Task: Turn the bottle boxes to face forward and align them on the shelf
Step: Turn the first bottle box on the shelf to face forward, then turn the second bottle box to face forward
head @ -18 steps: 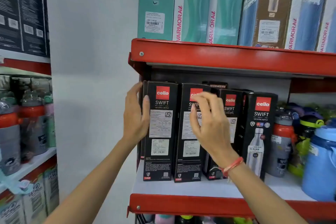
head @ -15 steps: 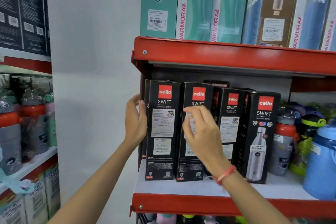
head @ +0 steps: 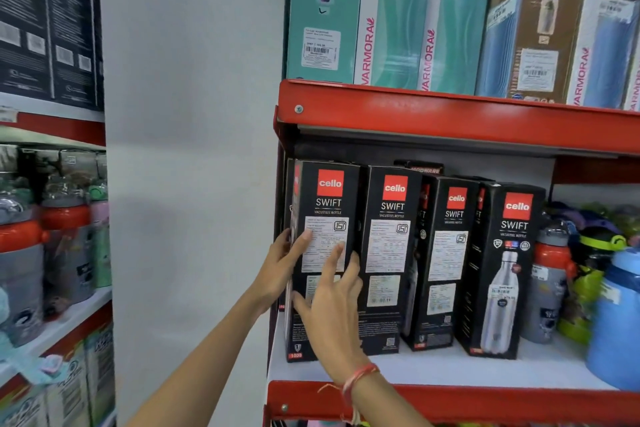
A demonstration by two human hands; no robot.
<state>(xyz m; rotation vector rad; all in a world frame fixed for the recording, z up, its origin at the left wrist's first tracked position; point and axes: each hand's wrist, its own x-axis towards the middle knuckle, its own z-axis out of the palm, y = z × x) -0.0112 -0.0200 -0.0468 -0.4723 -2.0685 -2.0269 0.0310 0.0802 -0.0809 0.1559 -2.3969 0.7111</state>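
Note:
Several tall black "cello SWIFT" bottle boxes stand in a row on the white shelf board [head: 450,366]. The leftmost box [head: 327,204], the second box [head: 389,243] and the third box [head: 446,253] show label sides. The fourth box [head: 502,267] shows a bottle picture. My left hand [head: 282,267] wraps the left edge of the leftmost box, thumb on its front. My right hand [head: 332,308] lies against the lower front of that same box, fingers spread, hiding part of its labels.
Above, a red shelf edge [head: 450,118] carries teal and blue Varmora boxes [head: 398,17]. Loose bottles [head: 550,284] and a blue jug [head: 616,315] crowd the right end. A white wall [head: 190,149] is on the left, beyond it another rack with bottles [head: 52,246].
My right hand has shifted left and down, from the second box onto the leftmost box. My left hand has slid lower along that box's left edge. The view moved closer.

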